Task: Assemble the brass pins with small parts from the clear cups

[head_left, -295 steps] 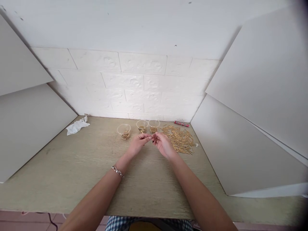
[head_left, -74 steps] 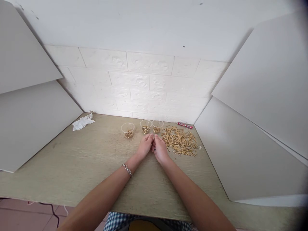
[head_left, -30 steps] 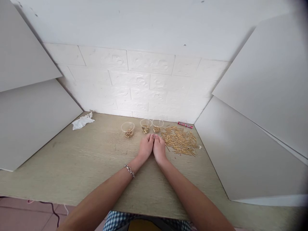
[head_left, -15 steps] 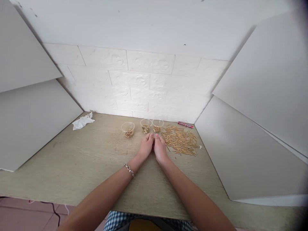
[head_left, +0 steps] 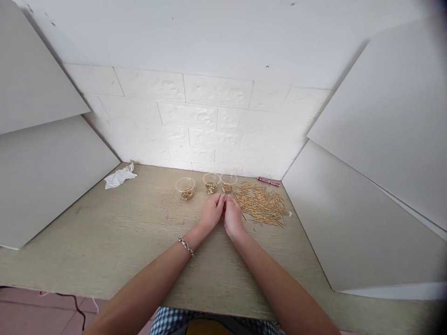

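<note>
My left hand and my right hand meet over the middle of the table, fingers curled and thumbs side by side. What they pinch between them is too small and too hidden to name. Just beyond the hands stand two clear plastic cups, the middle cup and the right cup, each with small gold-coloured parts inside. A third clear cup with similar bits is to their left. A spread pile of thin gold-coloured rods lies right of my right hand.
A crumpled white tissue lies at the back left of the table. At the back right is a red tube-like item. White panels flank both sides, and a white brick-patterned wall closes off the back.
Both hands stay together in nearly the same spot, with only a slight shift of the fingers and left wrist. The cups and the rods look unchanged.
</note>
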A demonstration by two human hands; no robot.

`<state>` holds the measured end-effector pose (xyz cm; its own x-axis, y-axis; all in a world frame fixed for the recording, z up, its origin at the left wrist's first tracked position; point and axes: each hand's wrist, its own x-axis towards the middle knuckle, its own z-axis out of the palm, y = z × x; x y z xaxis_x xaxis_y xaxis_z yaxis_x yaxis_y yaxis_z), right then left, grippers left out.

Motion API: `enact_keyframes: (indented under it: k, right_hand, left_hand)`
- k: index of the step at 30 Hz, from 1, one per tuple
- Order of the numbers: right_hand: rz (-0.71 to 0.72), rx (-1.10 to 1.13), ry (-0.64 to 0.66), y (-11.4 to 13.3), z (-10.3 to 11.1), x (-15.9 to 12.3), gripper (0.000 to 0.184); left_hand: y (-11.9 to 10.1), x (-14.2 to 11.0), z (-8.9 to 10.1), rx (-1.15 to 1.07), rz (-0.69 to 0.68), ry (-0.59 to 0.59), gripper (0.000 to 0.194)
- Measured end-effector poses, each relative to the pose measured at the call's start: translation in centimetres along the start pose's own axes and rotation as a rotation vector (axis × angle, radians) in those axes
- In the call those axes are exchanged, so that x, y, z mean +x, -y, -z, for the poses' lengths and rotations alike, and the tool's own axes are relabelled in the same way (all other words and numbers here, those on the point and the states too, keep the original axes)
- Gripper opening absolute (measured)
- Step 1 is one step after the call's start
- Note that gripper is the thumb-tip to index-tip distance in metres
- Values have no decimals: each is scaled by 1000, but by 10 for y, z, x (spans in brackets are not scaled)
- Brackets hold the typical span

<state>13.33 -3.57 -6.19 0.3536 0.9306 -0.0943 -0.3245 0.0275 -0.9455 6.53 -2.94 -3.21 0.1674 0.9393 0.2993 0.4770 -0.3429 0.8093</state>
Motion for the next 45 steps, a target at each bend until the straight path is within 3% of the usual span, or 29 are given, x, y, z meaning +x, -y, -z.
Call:
enact_keyframes:
  k: [6,10,14,21,29,45]
  right_hand:
    - [-59,26,59,5,1,0,32]
    - [-103,83,168,10,1,-1,33]
    - [-114,96,203,13,2,-2,36]
    - [-15,-116,196,12,8,5,41]
    - [153,-273,187,16,12,8,38]
    - [140,-289,129,13,9,4,38]
  left_hand:
    - [1,0,-2,-211,106,-5,32]
    - [6,3,-5,-529,282,130,32]
    - [10,4,-6,-666,309,221,34]
    - [5,5,0,-520,224,188,38]
    - [3,5,4,-310,136,25,36]
    - [4,3,-1,-263,131,-59,35]
